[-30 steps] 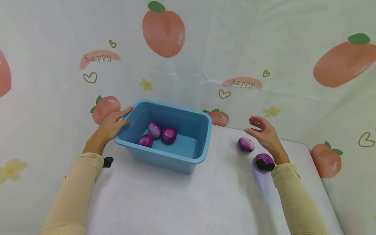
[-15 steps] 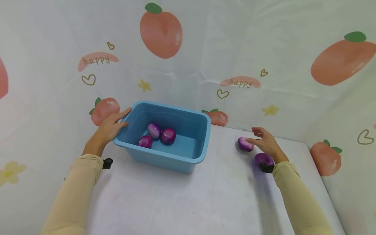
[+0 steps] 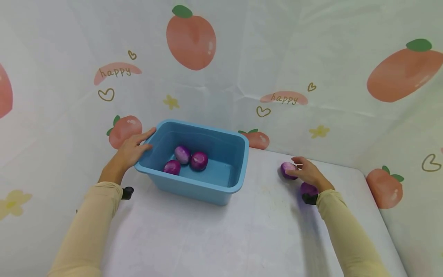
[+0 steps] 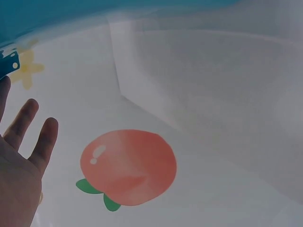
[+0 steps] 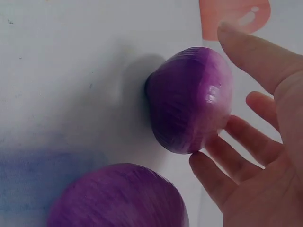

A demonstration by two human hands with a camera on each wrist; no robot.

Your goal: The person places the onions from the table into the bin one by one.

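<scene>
A purple onion point(image 5: 191, 101) on the white table point(image 3: 221, 238) is loosely flanked by the right hand point(image 3: 308, 173), fingers spread, while the left rim of a blue tub point(image 3: 194, 189) is touched by the left hand point(image 3: 129, 151), fingers straight.

The lowercase word "happy" can be read twice, both times printed on the patterned white backdrop point(image 3: 263, 38); once in brown, handwritten-style letters across a pink brushstroke point(image 3: 117, 72) on the left side of the head view, the line climbing slightly rightward; once in matching letters across a second pink brushstroke point(image 3: 283, 98), lower and right of centre, the line dipping slightly rightward.
</scene>
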